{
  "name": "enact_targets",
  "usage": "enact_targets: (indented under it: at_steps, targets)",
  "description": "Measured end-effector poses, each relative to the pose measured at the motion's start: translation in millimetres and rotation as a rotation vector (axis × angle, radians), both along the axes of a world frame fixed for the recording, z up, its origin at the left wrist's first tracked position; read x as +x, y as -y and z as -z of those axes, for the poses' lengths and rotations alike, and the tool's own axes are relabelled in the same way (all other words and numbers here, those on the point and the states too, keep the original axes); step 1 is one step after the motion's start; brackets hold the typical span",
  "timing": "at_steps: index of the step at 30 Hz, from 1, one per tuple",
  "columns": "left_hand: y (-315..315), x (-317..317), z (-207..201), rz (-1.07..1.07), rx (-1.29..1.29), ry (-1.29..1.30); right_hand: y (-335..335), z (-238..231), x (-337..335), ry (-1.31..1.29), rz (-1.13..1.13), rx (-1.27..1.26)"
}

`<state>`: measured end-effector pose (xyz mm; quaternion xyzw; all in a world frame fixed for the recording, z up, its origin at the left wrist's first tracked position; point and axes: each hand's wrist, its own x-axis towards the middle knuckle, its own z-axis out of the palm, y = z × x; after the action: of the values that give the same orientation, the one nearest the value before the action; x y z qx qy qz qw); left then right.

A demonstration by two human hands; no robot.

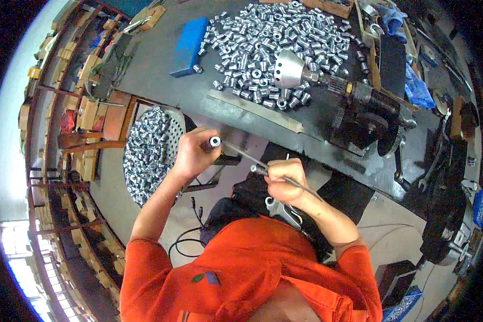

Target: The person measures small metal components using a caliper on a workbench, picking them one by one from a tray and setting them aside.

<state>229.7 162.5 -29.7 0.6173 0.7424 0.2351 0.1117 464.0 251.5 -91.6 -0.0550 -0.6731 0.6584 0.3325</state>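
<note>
My left hand (195, 152) is closed round a small metal bushing (214, 141), its round open end facing up. A thin metal rod (247, 155) slants from beside that bushing down to the right, gripped in my closed right hand (287, 180). The rod's tip is close to the bushing; whether they touch I cannot tell. A second small cylindrical metal piece (259, 170) shows at the fingers of my right hand. Left of my left hand stands a perforated round basket (175, 131) heaped with bushings (147, 155).
On the dark workbench (150, 64) lies a large pile of metal bushings (284, 37). Near it are a blue block (189, 47), a flat metal strip (255, 111) and a geared machine with a conical metal head (288, 70). Shelves (64, 185) line the left; a black cable (182, 236) hangs below.
</note>
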Motion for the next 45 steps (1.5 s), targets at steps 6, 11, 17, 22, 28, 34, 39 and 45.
enact_targets:
  at_steps: [6,11,17,22,28,34,39,45]
  targets:
    - [0,-4,16,-0.016,0.021,-0.056,5,-4,-1,-0.083,-0.002,0.039]
    - [0,-6,23,0.012,0.024,-0.079,4,-3,1,-0.082,-0.003,0.068]
    - [-2,-2,22,0.123,0.073,-0.118,5,0,-3,-0.021,-0.016,-0.036]
    - [-4,12,30,0.236,0.114,-0.185,7,4,-9,0.057,-0.042,0.068]
    - [-6,28,24,0.224,-0.034,-0.102,8,3,-10,0.033,0.006,0.264]
    - [-6,32,29,0.296,-0.014,-0.084,11,7,-12,0.051,-0.007,0.234]
    - [-11,-8,24,0.081,-0.067,-0.166,7,-1,0,0.001,0.017,0.366]
    - [-79,-25,4,0.032,0.008,-0.236,13,-5,-7,-0.129,0.129,0.404]
